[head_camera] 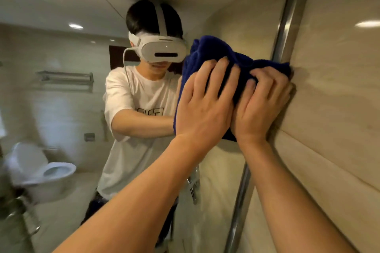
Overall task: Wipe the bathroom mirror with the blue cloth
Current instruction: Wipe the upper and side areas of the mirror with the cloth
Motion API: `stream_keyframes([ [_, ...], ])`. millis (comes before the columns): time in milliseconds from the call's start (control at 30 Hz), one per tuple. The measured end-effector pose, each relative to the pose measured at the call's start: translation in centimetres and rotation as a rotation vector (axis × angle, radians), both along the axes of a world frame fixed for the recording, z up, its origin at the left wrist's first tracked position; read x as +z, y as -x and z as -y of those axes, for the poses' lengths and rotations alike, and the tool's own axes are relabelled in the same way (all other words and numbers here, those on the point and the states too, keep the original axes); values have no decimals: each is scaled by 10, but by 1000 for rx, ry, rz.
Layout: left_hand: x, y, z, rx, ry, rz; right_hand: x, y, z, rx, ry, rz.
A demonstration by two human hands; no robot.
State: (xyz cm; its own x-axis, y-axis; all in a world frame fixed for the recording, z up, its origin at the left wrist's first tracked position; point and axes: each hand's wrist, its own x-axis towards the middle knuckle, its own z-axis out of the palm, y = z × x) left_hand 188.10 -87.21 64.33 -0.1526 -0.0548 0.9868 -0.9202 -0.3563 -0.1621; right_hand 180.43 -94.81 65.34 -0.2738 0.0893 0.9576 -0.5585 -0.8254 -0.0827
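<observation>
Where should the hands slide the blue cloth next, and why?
Probably leftward, away from the edge. Both hands, left hand flat and right hand with curled fingers, press the blue cloth against the mirror right at its metal frame, so the glass to the left looks next.

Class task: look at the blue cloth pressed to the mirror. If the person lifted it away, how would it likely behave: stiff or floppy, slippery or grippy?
Probably floppy: the blue cloth bunches in folds above both hands. Its fuzzy pile suggests grip, not slipperiness. Likely light.
</observation>
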Motion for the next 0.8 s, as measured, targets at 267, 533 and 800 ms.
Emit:
stream_keyframes([
  [267,-28,-3,-2,-38,31,-20,-19,3,-1,57,-10,-57],
  [533,-71,-10,-9,-37,-55,-33,-62,-2,-6,58,-66,-64],
  [800,-77,-49,-53,-26,24,-41,-65,-42,-48,142,-42,-109],
])
